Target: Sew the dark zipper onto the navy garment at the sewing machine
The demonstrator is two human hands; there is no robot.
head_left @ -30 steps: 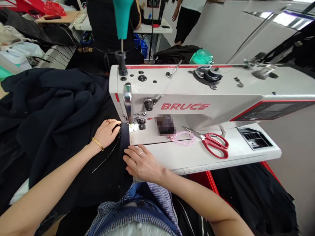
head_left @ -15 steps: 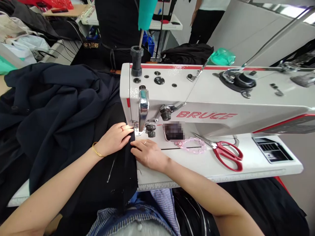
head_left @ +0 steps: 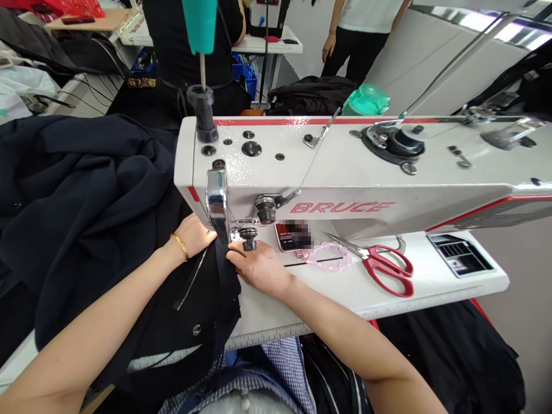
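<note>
From my remote seat I look down on a white worktable [head_left: 276,313] with a ruler strip along its front edge, and a sewing machine [head_left: 259,172] marked BRUCE across it. Beyond, a person in black [head_left: 194,63] is at another white table, and a person in a white top [head_left: 366,17] stands farther back.

The black cloth [head_left: 222,282] lies left of centre, its upper end by the needle area, which the chrome guard [head_left: 217,198] hides from me. The left hand [head_left: 196,236] rests on it, fingers bent, tips partly lost behind the machine head; the right hand [head_left: 261,267] lies palm down, fingertips at the cloth's right edge. I can't fairly tell whether either one pinches it. Pixelation covers part of the phone [head_left: 287,238], and the top border cuts off a turquoise handle [head_left: 200,26].

A toothed zip [head_left: 194,279] runs slantwise over the smooth cloth; navy fabric [head_left: 95,178] heaps in soft folds to the left. Right of the phone lie a translucent pink beaded loop [head_left: 332,257] and red-handled scissors [head_left: 388,270].
</note>
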